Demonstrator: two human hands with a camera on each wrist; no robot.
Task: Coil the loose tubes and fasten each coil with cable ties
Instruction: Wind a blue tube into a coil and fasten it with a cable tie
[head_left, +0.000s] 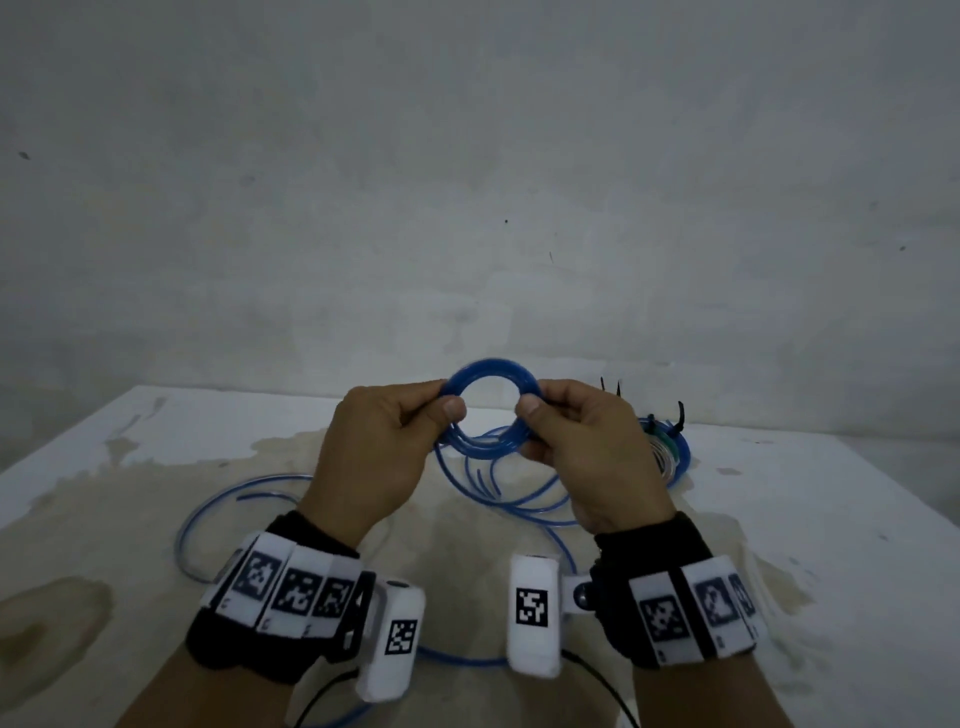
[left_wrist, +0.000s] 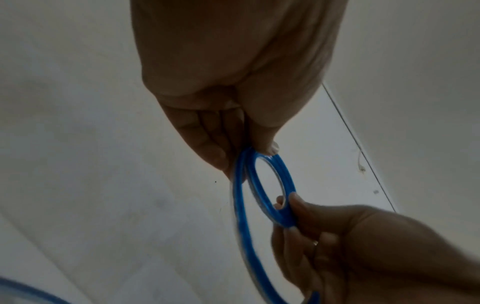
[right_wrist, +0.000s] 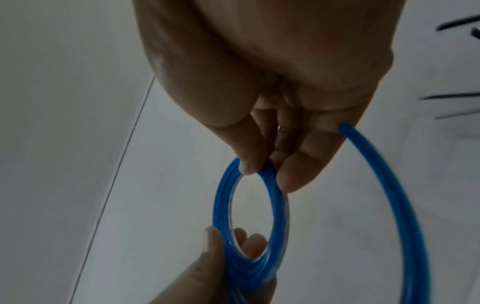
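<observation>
A small blue tube coil (head_left: 492, 372) of several turns is held up above the table between both hands. My left hand (head_left: 445, 406) pinches its left side between thumb and fingers, and my right hand (head_left: 534, 405) pinches its right side. Both wrist views show the blue coil (left_wrist: 270, 185) (right_wrist: 249, 209) edge-on between the two hands. The loose blue tube (head_left: 498, 493) trails down from the coil onto the table and loops around to the left. A free tube end (right_wrist: 345, 126) shows beside my right hand's fingers.
A finished bundle of clear, green and blue tube coils (head_left: 667, 449) with black cable ties (head_left: 678, 415) lies on the table behind my right hand. The table (head_left: 156, 467) is white with beige stains. A grey wall (head_left: 467, 182) stands behind it.
</observation>
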